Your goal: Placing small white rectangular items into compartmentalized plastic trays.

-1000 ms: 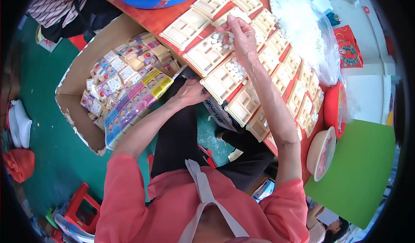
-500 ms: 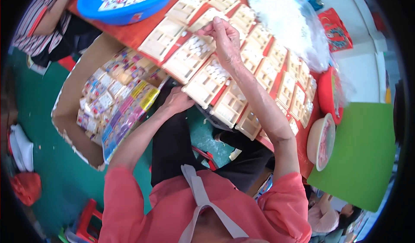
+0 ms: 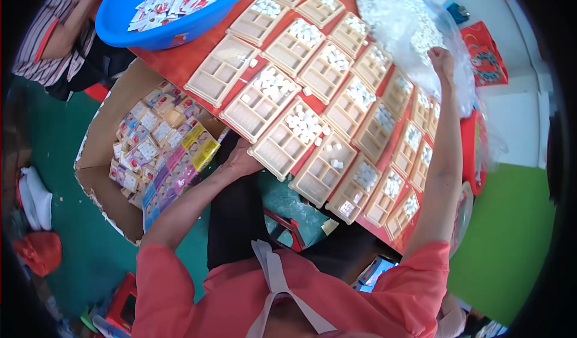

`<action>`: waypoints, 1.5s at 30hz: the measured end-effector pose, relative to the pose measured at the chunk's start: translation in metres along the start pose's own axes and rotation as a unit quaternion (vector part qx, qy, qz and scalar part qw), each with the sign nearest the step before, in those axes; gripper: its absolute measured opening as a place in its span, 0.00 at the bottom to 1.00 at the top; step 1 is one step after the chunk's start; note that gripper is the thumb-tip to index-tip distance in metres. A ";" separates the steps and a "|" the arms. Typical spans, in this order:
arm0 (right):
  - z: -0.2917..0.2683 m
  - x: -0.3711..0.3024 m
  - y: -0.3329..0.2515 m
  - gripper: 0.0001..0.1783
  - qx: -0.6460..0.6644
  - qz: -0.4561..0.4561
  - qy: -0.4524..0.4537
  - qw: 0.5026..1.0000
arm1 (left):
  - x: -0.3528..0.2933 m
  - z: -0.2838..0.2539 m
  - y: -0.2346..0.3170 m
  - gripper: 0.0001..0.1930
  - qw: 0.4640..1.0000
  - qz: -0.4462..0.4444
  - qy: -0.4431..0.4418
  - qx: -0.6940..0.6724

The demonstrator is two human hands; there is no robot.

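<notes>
Rows of pale wooden compartment trays (image 3: pixel 281 138) cover the red table, most with small white cubes (image 3: pixel 303 124) in one section. My right hand (image 3: pixel 442 62), fingers curled closed, is at the clear plastic bag (image 3: pixel 393 22) of white pieces at the far right. What it holds, if anything, is hidden. Down at the table's near edge, my left hand (image 3: pixel 245 159) is against the corner of a front tray, its fingertips out of sight. A few loose cubes lie on and between trays, one beside the emptier tray (image 3: pixel 221 70) at the left.
A blue basin (image 3: pixel 174 32) of small printed packets stands at the far left of the table. Below it, an open cardboard box (image 3: pixel 99 175) holds packaged sets. Another person's arm (image 3: pixel 63 31) is at the upper left. A red bag (image 3: pixel 485 52) and green panel (image 3: pixel 505 236) are at the right.
My right hand has moved from above the middle trays rightward to the plastic bag. My left hand stays by the front tray. The whole view has shifted slightly.
</notes>
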State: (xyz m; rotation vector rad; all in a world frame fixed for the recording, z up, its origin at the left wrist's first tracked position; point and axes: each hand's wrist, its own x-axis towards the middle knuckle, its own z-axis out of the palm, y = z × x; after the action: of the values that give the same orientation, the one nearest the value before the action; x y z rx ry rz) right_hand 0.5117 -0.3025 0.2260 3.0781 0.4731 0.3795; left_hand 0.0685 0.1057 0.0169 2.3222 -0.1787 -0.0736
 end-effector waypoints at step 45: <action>-0.024 -0.111 -0.451 0.14 0.466 -0.289 -0.219 0.807 | -0.011 -0.019 0.008 0.19 0.995 0.032 0.045 -0.078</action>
State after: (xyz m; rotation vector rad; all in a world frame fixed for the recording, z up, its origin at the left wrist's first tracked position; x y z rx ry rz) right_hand 0.2699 0.0939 0.2043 3.3134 1.9696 -0.8059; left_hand 0.0592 0.1152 0.0360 2.1579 -0.1941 0.0478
